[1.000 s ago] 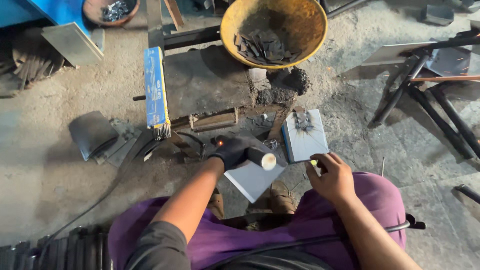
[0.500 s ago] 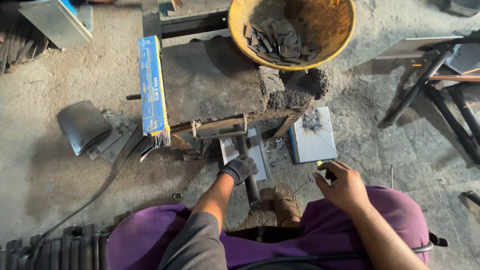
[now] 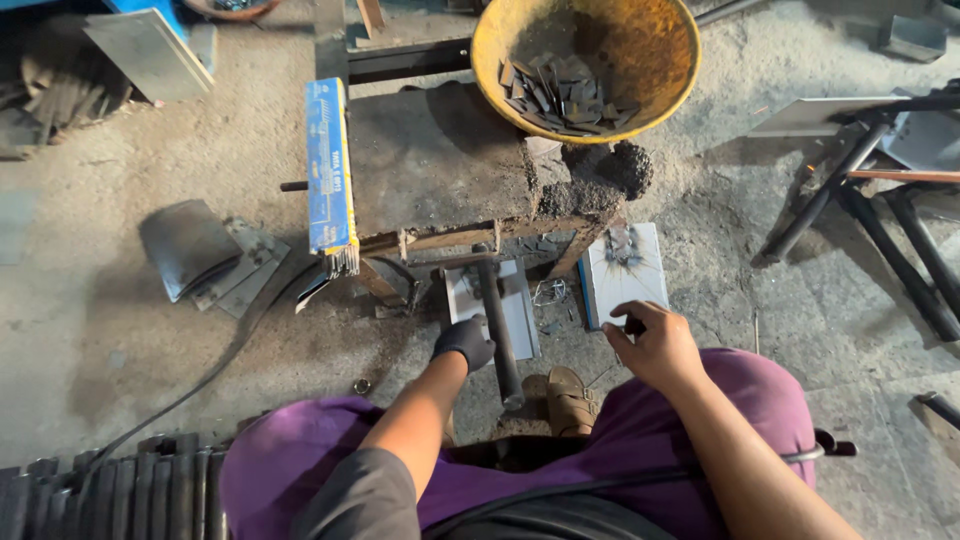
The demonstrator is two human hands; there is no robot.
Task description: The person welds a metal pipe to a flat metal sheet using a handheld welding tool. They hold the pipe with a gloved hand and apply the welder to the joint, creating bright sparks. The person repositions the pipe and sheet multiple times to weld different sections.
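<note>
My left hand (image 3: pixel 465 340), in a black glove, grips a dark metal pipe (image 3: pixel 500 325). The pipe lies lengthwise on a flat grey metal plate (image 3: pixel 523 300) on the ground between my knees, just below a rusty work stand (image 3: pixel 440 160). My bare right hand (image 3: pixel 655 348) rests beside the near edge of a second pale plate (image 3: pixel 625 270) that has dark marks on its far end. Its fingers pinch a small dark object (image 3: pixel 633 325); I cannot tell what the object is.
A yellow bowl (image 3: pixel 660 60) of dark metal scraps sits at the back. A blue box of rods (image 3: pixel 330 170) leans on the stand's left side. Dark metal bars (image 3: pixel 860 200) lie at the right, ribbed dark pieces (image 3: pixel 100 500) at bottom left, and a sandalled foot (image 3: pixel 570 400) is near the pipe's end.
The left hand had the grey plate and the pipe raised off the ground; now the plate lies flat below the stand with the pipe on it. The right hand moved slightly forward.
</note>
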